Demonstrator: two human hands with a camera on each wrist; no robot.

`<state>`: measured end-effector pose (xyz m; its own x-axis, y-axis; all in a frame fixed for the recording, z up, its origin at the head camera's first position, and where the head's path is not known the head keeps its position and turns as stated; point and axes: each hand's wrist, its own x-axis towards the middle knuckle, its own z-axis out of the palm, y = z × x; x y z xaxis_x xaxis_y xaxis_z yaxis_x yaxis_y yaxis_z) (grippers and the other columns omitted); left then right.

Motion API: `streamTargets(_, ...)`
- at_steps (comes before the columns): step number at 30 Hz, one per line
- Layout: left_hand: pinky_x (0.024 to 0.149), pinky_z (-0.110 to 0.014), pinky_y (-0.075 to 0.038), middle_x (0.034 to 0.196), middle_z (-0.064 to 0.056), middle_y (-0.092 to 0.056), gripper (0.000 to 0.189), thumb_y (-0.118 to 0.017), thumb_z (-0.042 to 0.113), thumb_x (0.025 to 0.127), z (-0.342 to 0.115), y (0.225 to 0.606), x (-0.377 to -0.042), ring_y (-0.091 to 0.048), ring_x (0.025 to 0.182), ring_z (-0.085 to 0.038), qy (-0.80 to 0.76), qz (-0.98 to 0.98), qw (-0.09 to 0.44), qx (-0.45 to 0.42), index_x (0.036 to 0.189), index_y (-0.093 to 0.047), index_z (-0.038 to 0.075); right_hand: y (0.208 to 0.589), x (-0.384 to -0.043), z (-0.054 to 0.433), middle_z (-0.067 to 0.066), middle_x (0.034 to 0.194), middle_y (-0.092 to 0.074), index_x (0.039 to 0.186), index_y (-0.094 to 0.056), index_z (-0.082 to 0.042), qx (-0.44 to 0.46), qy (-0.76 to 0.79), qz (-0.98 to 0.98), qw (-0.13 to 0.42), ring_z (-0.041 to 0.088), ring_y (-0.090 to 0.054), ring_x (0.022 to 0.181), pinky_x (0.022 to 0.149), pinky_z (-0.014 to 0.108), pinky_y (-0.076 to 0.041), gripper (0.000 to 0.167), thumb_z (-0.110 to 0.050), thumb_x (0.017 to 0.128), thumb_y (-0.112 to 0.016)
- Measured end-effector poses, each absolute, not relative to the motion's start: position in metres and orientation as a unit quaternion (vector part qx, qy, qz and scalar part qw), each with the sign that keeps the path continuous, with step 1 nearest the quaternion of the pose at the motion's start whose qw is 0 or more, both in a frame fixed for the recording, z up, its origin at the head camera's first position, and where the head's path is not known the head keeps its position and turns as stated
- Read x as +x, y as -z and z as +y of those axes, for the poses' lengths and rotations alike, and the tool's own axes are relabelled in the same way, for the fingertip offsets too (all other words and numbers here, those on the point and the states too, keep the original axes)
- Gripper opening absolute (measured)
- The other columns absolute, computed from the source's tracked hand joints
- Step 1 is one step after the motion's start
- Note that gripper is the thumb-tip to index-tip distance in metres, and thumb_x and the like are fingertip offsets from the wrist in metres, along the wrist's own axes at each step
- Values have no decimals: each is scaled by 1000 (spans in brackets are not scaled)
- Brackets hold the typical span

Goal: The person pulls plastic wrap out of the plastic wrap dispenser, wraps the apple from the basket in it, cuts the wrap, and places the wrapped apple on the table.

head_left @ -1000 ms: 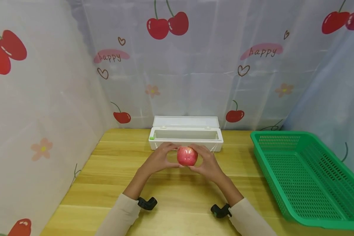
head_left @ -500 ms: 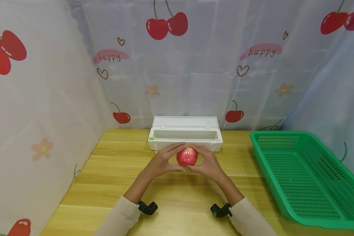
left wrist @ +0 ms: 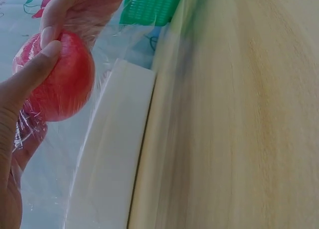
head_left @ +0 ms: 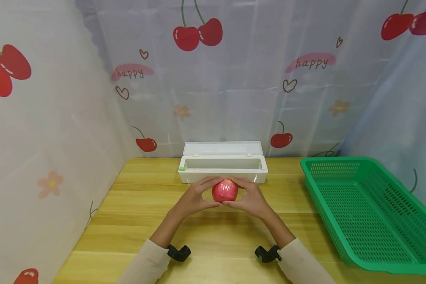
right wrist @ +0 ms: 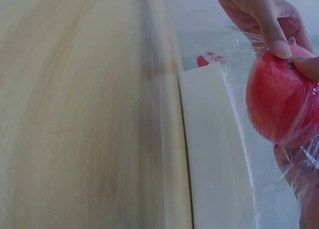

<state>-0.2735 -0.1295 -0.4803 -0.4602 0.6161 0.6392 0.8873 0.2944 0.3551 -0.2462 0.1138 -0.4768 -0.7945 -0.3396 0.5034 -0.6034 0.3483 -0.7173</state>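
In the head view a red apple point(head_left: 225, 191) is held up between both hands, in front of a long white box point(head_left: 223, 163) with its lid raised. Clear plastic film point(left wrist: 32, 124) wraps over the apple and stretches in loose folds toward the box. My left hand point(head_left: 195, 200) holds the apple's left side, thumb below and fingers over the top. The right hand point(head_left: 251, 198) grips the opposite side the same way. In the right wrist view the thumbs press film against the apple point(right wrist: 279, 99). The apple's far side is hidden.
A green perforated plastic basket point(head_left: 308, 185) stands at the right of the wooden table point(head_left: 138, 221). A small green piece point(head_left: 182, 169) sits on the box's left front edge. Curtains point(head_left: 213, 98) printed with cherries surround the table at the back and sides.
The left fingers straightened and lifted a little, then settled back over the apple with the thumb under it. The apple has hardly moved. The film beside the hands has shifted.
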Motion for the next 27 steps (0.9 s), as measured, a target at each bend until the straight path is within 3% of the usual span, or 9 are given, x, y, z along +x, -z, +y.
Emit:
streamTargets(6, 100, -34, -53, 140, -7, -60, 81, -95, 15, 69, -128, 480, -273, -58, 129, -24, 387, -772, 169, -476, 142, -58, 9, 476, -245, 114, 0, 129, -67, 135, -66, -15, 277, -502, -811, 114, 19, -62, 114, 91, 47, -58, 72, -32, 71, -95)
streamTargets(17, 95, -30, -56, 137, -4, -64, 79, -93, 26, 75, -127, 483, -273, -63, 121, -19, 428, -774, 128, -449, 144, -57, 11, 473, -246, 117, -6, 127, -67, 133, -66, -20, 279, -519, -803, 92, 17, -63, 112, 91, 49, -57, 66, -34, 74, -93)
streamTargets(23, 94, -31, -57, 138, -4, -64, 75, -92, 22, 76, -127, 480, -270, -63, 121, -20, 445, -772, 111, -440, 143, -59, 11, 473, -247, 118, -7, 127, -66, 133, -66, -21, 274, -524, -802, 83, 16, -62, 113, 93, 49, -56, 65, -33, 74, -93)
streamTargets(27, 94, -31, -57, 138, -5, -64, 72, -91, 20, 78, -127, 479, -270, -64, 121, -21, 455, -769, 105, -437, 142, -60, 9, 472, -248, 119, -8, 126, -64, 131, -67, -23, 278, -517, -806, 81, 16, -60, 112, 92, 43, -57, 62, -34, 75, -92)
